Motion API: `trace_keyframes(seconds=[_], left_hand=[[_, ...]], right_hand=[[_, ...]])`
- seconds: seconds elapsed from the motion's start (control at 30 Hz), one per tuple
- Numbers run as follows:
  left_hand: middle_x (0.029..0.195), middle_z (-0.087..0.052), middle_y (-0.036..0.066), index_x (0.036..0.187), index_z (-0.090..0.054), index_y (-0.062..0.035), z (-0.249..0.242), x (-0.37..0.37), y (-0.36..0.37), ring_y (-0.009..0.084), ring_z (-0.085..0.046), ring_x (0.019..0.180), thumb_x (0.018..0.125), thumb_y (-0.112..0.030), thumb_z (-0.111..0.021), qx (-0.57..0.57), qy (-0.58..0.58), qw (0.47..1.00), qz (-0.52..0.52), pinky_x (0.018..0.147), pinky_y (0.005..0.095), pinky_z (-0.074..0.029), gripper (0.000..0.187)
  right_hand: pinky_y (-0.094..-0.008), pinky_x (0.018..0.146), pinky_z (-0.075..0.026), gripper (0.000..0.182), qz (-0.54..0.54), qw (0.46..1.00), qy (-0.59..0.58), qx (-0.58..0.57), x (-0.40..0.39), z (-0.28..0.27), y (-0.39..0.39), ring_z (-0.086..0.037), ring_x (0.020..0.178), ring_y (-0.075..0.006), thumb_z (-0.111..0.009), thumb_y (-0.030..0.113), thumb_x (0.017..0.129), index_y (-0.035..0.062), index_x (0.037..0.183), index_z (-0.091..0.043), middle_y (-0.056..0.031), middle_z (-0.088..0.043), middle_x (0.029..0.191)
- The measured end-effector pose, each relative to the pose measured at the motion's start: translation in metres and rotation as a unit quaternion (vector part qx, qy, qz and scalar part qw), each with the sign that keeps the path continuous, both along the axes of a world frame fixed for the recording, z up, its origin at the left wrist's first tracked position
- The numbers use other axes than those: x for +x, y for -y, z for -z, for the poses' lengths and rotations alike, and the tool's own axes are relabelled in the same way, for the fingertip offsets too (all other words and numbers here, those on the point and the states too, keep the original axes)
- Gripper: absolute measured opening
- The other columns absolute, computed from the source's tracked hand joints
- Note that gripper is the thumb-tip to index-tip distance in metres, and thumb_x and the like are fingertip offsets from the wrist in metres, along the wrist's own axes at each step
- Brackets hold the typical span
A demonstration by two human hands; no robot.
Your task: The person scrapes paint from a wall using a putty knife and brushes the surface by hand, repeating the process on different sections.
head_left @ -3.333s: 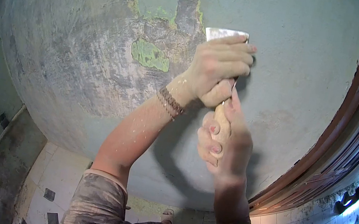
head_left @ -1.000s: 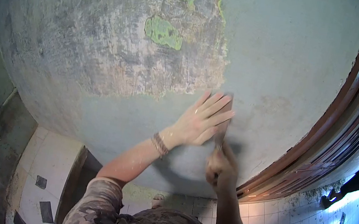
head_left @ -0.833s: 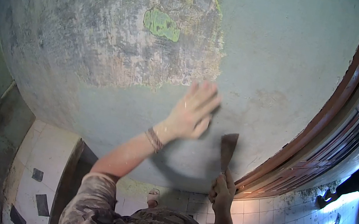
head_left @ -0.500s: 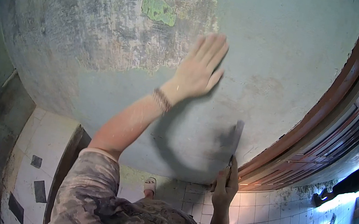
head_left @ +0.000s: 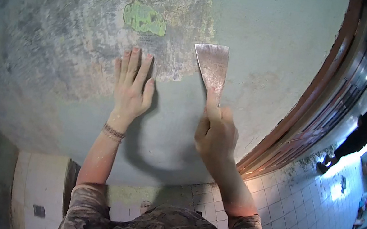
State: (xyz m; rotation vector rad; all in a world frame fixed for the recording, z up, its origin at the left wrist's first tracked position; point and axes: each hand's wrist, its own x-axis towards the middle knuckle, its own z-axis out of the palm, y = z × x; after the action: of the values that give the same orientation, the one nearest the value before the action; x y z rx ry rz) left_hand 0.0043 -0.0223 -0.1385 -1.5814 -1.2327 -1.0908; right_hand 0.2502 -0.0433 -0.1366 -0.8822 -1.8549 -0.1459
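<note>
A wall [head_left: 272,37] with pale green paint fills the view ahead. Its upper left is scraped down to a grey, streaky patch [head_left: 80,36], with a bright green remnant [head_left: 145,18] left inside it. My left hand [head_left: 131,84] lies flat at the lower edge of that patch, fingers outstretched. My right hand [head_left: 219,132] is wrapped round the handle of a paint scraper [head_left: 213,64], the index finger stretched up along the base of the blade. The wide metal blade points upward, its edge right beside the patch's right border.
To the right runs a reddish-brown wooden frame [head_left: 312,91] with slats. Beyond it a person in dark clothes [head_left: 360,133] stands by a bright opening. White floor tiles [head_left: 293,208] spread below, and a ledge [head_left: 40,183] stands at lower left.
My right hand has raised the scraper from low near the floor up to the patch's edge. My left hand has shifted left and slightly down across the wall.
</note>
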Motion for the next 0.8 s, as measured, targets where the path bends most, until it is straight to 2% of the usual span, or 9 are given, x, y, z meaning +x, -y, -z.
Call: trace_keyframes(seconds=[0.1, 0.2, 0.3, 0.43, 0.5, 0.53, 0.63, 0.67, 0.8], left_hand=[[0.16, -0.031, 0.02, 0.149, -0.046, -0.0066, 0.008, -0.017, 0.001, 0.0365, -0.018, 0.152, 0.094, -0.019, -0.055, -0.016, -0.028, 0.999, 0.002, 0.123, 0.0521, -0.007, 0.057], [0.159, -0.034, 0.018, 0.146, -0.051, -0.0113, 0.01, -0.022, 0.002, 0.0356, -0.02, 0.152, 0.092, -0.02, -0.054, -0.009, -0.027, 0.999, 0.025, 0.123, 0.052, -0.006, 0.056], [0.158, -0.036, 0.02, 0.144, -0.054, -0.0089, 0.008, -0.02, 0.004, 0.0373, -0.02, 0.152, 0.095, -0.023, -0.054, -0.008, -0.035, 0.999, 0.036, 0.123, 0.051, -0.007, 0.051], [0.156, -0.04, 0.019, 0.141, -0.057, -0.0097, 0.01, -0.029, 0.01, 0.037, -0.024, 0.151, 0.091, -0.021, -0.056, -0.027, -0.027, 0.995, 0.094, 0.123, 0.0513, -0.007, 0.052], [0.155, -0.041, 0.017, 0.141, -0.057, -0.0104, 0.011, -0.031, 0.009, 0.0354, -0.026, 0.15, 0.087, -0.02, -0.058, -0.031, -0.01, 0.994, 0.109, 0.123, 0.0512, -0.007, 0.055], [0.155, -0.042, 0.017, 0.14, -0.058, -0.0103, 0.013, -0.031, 0.01, 0.0354, -0.026, 0.15, 0.086, -0.018, -0.059, -0.034, -0.008, 0.993, 0.116, 0.123, 0.051, -0.008, 0.054], [0.154, -0.043, 0.017, 0.138, -0.059, -0.0101, 0.013, -0.038, 0.021, 0.0355, -0.027, 0.15, 0.085, -0.015, -0.06, -0.065, -0.002, 0.988, 0.14, 0.123, 0.051, -0.009, 0.053], [0.154, -0.043, 0.017, 0.138, -0.059, -0.0101, 0.012, -0.04, 0.023, 0.0355, -0.028, 0.15, 0.085, -0.014, -0.061, -0.08, 0.007, 0.985, 0.15, 0.123, 0.0513, -0.01, 0.053], [0.154, -0.043, 0.018, 0.139, -0.058, -0.0098, 0.015, -0.051, 0.025, 0.0354, -0.029, 0.149, 0.085, -0.014, -0.06, -0.052, 0.016, 0.989, 0.138, 0.122, 0.0524, -0.012, 0.054]], right_hand=[[-0.0385, 0.058, -0.049, 0.052, -0.01, 0.997, -0.069, 0.011, -0.014, 0.011, -0.003, -0.054, 0.064, -0.0267, -0.057, 0.006, 0.091, 0.0112, 0.143, -0.054, -0.0097, -0.052, 0.076], [-0.0419, 0.058, -0.05, 0.053, 0.069, 0.996, -0.062, 0.006, -0.036, 0.019, -0.009, -0.056, 0.064, -0.0299, -0.055, 0.007, 0.091, 0.012, 0.143, -0.054, -0.0127, -0.055, 0.078], [-0.045, 0.058, -0.05, 0.054, 0.129, 0.99, -0.056, 0.025, -0.05, -0.033, -0.011, -0.058, 0.064, -0.0331, -0.055, 0.008, 0.09, 0.013, 0.143, -0.053, -0.0159, -0.056, 0.081], [-0.0472, 0.059, -0.05, 0.055, 0.155, 0.986, -0.025, -0.047, -0.061, -0.025, 0.023, -0.059, 0.065, -0.0369, -0.055, 0.008, 0.089, 0.0114, 0.144, -0.053, -0.0192, -0.058, 0.079], [-0.0477, 0.062, -0.049, 0.052, 0.104, 0.992, -0.054, -0.039, -0.066, 0.003, 0.027, -0.058, 0.065, -0.039, -0.053, 0.009, 0.09, 0.0061, 0.141, -0.054, -0.0221, -0.059, 0.076], [-0.0491, 0.063, -0.048, 0.049, 0.111, 0.991, -0.065, -0.041, -0.064, -0.012, 0.023, -0.058, 0.066, -0.0413, -0.052, 0.008, 0.09, 0.0005, 0.138, -0.055, -0.0262, -0.059, 0.075], [-0.0501, 0.062, -0.046, 0.048, 0.131, 0.981, -0.12, -0.079, -0.061, -0.059, 0.014, -0.058, 0.066, -0.0426, -0.053, 0.008, 0.09, -0.0019, 0.137, -0.056, -0.028, -0.059, 0.075], [-0.0499, 0.064, -0.048, 0.047, 0.136, 0.986, -0.1, -0.015, -0.062, -0.053, 0.013, -0.058, 0.067, -0.043, -0.053, 0.008, 0.091, -0.0018, 0.136, -0.057, -0.0286, -0.06, 0.077], [-0.046, 0.07, -0.051, 0.043, 0.095, 0.994, -0.042, -0.046, -0.076, -0.025, 0.046, -0.063, 0.074, -0.0447, -0.052, 0.008, 0.092, -0.0043, 0.132, -0.058, -0.0298, -0.062, 0.077]])
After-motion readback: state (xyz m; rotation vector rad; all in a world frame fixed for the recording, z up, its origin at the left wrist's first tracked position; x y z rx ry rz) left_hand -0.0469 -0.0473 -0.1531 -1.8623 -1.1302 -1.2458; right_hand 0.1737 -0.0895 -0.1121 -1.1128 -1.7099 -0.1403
